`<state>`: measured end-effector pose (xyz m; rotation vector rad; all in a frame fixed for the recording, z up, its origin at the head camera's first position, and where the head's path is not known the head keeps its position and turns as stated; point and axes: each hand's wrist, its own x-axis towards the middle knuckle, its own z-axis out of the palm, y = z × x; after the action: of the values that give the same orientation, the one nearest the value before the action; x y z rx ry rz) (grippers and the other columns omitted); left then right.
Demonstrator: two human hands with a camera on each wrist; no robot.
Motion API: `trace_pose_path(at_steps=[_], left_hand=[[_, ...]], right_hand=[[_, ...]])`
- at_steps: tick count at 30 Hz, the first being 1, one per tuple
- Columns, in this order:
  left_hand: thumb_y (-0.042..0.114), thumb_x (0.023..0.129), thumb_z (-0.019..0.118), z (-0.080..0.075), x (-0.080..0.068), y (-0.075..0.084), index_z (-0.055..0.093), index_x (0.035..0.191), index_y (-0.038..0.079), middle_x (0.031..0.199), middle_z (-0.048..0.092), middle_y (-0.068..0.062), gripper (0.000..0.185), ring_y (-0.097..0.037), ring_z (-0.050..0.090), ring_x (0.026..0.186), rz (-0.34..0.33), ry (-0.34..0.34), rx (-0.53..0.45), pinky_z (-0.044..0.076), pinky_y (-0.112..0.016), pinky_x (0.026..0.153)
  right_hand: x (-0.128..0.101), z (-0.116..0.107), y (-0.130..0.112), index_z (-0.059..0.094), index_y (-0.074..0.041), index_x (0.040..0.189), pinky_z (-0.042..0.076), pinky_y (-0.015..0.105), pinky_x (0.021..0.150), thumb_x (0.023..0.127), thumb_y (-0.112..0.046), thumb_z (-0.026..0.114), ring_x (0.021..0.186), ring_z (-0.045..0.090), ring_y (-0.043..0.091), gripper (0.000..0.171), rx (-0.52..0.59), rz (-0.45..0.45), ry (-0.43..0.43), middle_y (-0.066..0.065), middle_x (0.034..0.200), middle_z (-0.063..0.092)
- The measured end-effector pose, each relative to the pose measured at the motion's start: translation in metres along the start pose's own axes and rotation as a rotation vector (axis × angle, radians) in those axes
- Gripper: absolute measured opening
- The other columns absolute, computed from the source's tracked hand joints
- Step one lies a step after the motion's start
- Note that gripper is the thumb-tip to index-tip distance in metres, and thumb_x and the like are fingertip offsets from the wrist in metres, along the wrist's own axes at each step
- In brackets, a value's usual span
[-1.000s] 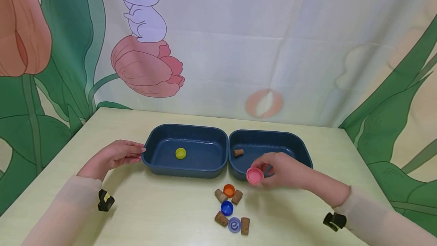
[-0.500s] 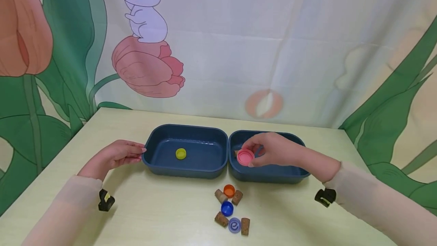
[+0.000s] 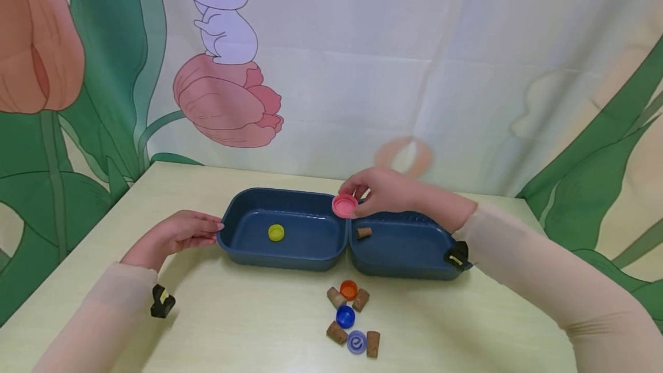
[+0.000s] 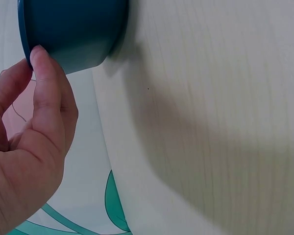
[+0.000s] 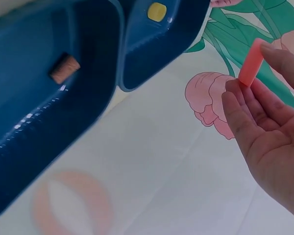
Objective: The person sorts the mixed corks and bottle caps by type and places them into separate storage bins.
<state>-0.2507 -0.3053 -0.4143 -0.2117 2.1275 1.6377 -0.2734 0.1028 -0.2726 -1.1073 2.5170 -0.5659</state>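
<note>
The pink cap (image 3: 344,205) is being held in the air above the far rim where the two blue trays meet, pinched at its edges by the fingertips of the right hand (image 3: 382,191). In the right wrist view the cap (image 5: 250,62) is showing edge-on between thumb and fingers.

The left tray (image 3: 248,246) is holding a yellow cap (image 3: 276,232); the right tray (image 3: 409,258) is holding one cork (image 3: 364,232). The two trays are sitting side by side, touching.

The left hand (image 3: 173,235) is resting on the table (image 3: 233,315), fingers relaxed and close together, fingertips touching the left tray's outer wall (image 4: 73,34).

In front of the trays a cluster is lying: an orange cap (image 3: 349,289), a blue cap (image 3: 345,316), a lilac cap (image 3: 356,341) and four corks (image 3: 336,332).
</note>
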Motion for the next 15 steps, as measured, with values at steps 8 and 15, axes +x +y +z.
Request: trace_pose_path(at_steps=[8,15], left_hand=[[0.012,0.105,0.056,0.0,-0.002,0.002,0.04,0.144,-0.017,0.082,0.071,0.01,0.052,-0.003,0.068,0.074,-0.005,0.001,0.005,0.062,-0.017,0.075],[0.012,0.106,0.055,0.0,-0.001,0.002,0.039,0.145,-0.017,0.082,0.071,0.01,0.052,-0.003,0.067,0.074,-0.008,0.001,0.011,0.062,-0.017,0.074]], right_hand=[[0.04,-0.009,-0.012,0.063,-0.002,0.135,0.06,0.03,0.088,0.091,-0.016,0.076,0.115,0.066,0.028,0.049,-0.044,0.004,-0.046,0.015,0.124,0.072],[0.071,-0.012,-0.022,0.063,-0.002,0.136,0.058,0.029,0.091,0.09,-0.016,0.077,0.118,0.065,0.027,0.05,-0.061,-0.014,-0.062,0.014,0.127,0.071]])
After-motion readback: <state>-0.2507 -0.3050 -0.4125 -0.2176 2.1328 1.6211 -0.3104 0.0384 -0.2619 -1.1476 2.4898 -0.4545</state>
